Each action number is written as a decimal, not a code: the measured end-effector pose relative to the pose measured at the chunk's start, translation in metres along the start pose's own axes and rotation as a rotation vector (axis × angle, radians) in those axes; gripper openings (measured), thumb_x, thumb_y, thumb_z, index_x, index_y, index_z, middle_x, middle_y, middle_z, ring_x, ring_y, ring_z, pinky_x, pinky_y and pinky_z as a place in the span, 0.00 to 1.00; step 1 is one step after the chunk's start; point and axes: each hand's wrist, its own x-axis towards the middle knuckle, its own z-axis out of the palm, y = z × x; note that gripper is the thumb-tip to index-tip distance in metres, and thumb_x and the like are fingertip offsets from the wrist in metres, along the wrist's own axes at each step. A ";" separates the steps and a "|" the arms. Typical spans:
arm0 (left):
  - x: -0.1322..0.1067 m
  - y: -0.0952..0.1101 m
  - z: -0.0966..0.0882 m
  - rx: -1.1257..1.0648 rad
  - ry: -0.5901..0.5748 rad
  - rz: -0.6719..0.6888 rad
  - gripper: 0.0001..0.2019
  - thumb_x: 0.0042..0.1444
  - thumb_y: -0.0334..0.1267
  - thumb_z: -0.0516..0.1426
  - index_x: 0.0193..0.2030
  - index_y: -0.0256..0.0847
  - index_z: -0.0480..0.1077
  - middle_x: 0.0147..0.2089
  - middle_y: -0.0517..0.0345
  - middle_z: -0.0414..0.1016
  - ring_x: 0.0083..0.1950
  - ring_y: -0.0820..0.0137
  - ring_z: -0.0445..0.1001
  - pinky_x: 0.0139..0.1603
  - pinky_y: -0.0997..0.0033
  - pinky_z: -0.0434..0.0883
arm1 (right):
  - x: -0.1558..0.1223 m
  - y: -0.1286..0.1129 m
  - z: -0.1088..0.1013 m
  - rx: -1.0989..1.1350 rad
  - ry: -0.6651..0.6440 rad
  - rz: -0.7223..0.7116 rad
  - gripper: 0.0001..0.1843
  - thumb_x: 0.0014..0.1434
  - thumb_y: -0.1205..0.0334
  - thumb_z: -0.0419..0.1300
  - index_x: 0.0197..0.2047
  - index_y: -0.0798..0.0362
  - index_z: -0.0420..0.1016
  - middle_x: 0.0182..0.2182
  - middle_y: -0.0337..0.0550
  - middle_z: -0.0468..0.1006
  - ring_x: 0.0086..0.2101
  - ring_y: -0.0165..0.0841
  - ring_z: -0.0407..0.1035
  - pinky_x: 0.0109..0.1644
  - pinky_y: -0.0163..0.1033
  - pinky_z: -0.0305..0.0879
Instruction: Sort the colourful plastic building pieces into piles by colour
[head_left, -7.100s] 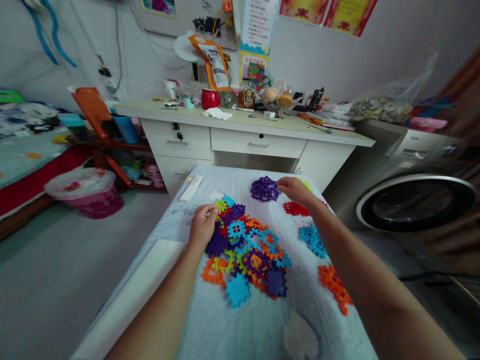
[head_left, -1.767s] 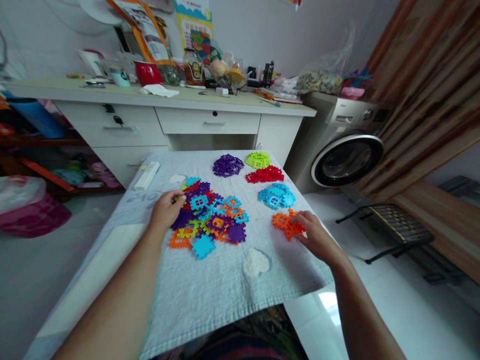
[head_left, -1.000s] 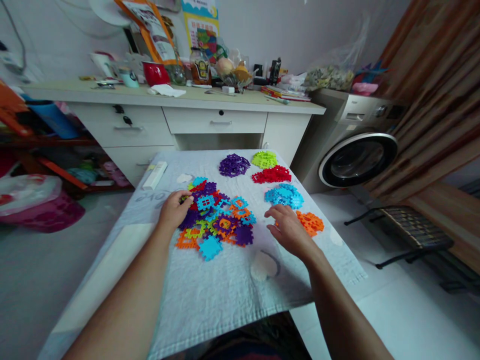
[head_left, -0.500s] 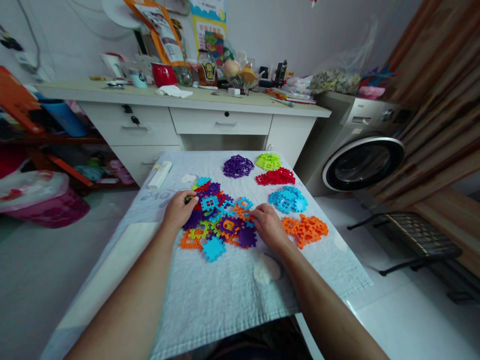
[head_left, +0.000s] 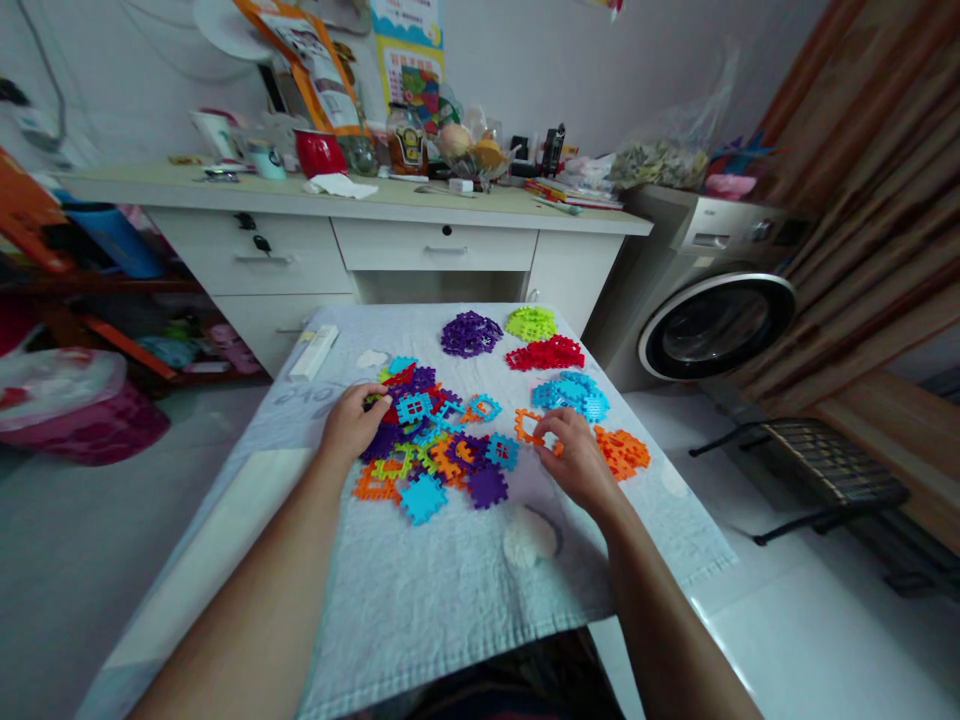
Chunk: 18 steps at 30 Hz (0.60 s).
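A mixed heap of plastic interlocking tiles (head_left: 435,445) lies on a towel-covered table (head_left: 450,580). To its right are sorted piles: purple (head_left: 471,333), lime green (head_left: 530,323), red (head_left: 547,354), blue (head_left: 571,394) and orange (head_left: 621,451). My left hand (head_left: 351,422) rests curled on the heap's left edge, fingers on the tiles. My right hand (head_left: 576,460) pinches an orange tile (head_left: 529,427) between the heap and the orange pile.
A white stick-shaped object (head_left: 314,352) lies at the table's far left. Behind stands a cluttered white desk (head_left: 420,235) with drawers. A washing machine (head_left: 712,310) is at the right, a folded chair frame (head_left: 817,470) on the floor, a pink bin (head_left: 67,405) at left.
My right hand has pulled an orange tile out of the mixed heap and moved it right toward the orange pile. The left hand has stayed on the heap.
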 end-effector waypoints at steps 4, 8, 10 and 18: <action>0.001 -0.001 0.001 0.005 0.001 0.013 0.16 0.53 0.49 0.54 0.42 0.41 0.74 0.46 0.52 0.77 0.49 0.61 0.74 0.56 0.60 0.69 | -0.018 0.018 -0.029 -0.180 0.012 0.131 0.09 0.55 0.71 0.58 0.38 0.51 0.75 0.44 0.48 0.72 0.46 0.41 0.65 0.53 0.47 0.63; 0.001 -0.001 0.001 0.012 0.003 0.021 0.17 0.53 0.49 0.54 0.42 0.41 0.74 0.46 0.52 0.77 0.49 0.61 0.74 0.56 0.61 0.69 | -0.033 0.035 -0.049 -0.316 0.006 0.224 0.10 0.55 0.71 0.57 0.38 0.52 0.77 0.43 0.48 0.73 0.44 0.41 0.65 0.52 0.46 0.62; 0.000 -0.001 0.000 0.009 0.002 0.019 0.17 0.52 0.49 0.54 0.42 0.42 0.74 0.46 0.52 0.77 0.49 0.60 0.74 0.55 0.61 0.69 | -0.038 0.042 -0.056 -0.362 -0.007 0.247 0.11 0.54 0.71 0.57 0.40 0.52 0.78 0.43 0.49 0.73 0.44 0.40 0.65 0.52 0.45 0.62; 0.001 -0.001 0.000 0.023 -0.003 0.010 0.17 0.52 0.49 0.54 0.41 0.42 0.74 0.46 0.52 0.77 0.50 0.59 0.74 0.56 0.59 0.69 | -0.044 0.045 -0.067 -0.456 -0.104 0.284 0.14 0.56 0.73 0.56 0.42 0.52 0.78 0.45 0.50 0.75 0.44 0.39 0.66 0.53 0.44 0.59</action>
